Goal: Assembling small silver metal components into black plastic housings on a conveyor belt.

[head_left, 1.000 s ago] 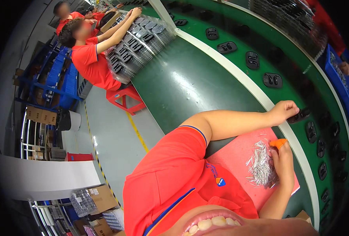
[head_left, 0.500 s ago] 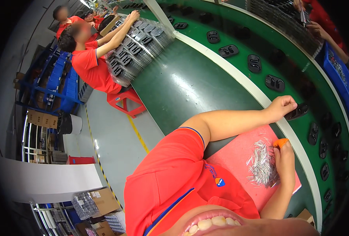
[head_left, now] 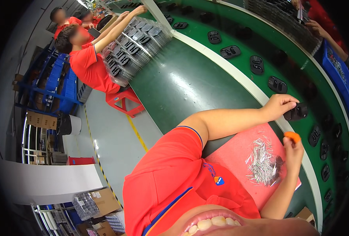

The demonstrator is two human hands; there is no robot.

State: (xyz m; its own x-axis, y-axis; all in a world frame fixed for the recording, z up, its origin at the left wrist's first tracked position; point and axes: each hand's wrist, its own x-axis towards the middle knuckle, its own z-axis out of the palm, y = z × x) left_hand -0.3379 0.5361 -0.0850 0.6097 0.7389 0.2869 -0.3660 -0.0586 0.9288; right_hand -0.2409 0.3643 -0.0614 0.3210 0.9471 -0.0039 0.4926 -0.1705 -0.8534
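My left hand (head_left: pixel 280 107) reaches over the white rail to the green belt. Its thumb and fingers pinch the edge of a black oval plastic part (head_left: pixel 296 112). Close below it, my right hand (head_left: pixel 294 151) is raised beside the rail, with an orange finger cot (head_left: pixel 292 137) on a fingertip. Its thumb and finger are pressed together; anything between them is too small to make out. On a pink foam mat (head_left: pixel 228 151) next to my right hand lies a loose pile of thin metal pins (head_left: pixel 262 163).
More black oval parts (head_left: pixel 277 84) lie spaced along the green belt (head_left: pixel 241 80) behind the white rail (head_left: pixel 221 59). Clear trays of parts (head_left: pixel 137 43) are stacked by a co-worker (head_left: pixel 90 67) at the far left. A blue bin (head_left: pixel 339 70) stands across the belt.
My right hand has moved up and right, off the pins toward the rail. My left hand keeps the black part, shifted slightly. The co-worker's hands have moved off the trays.
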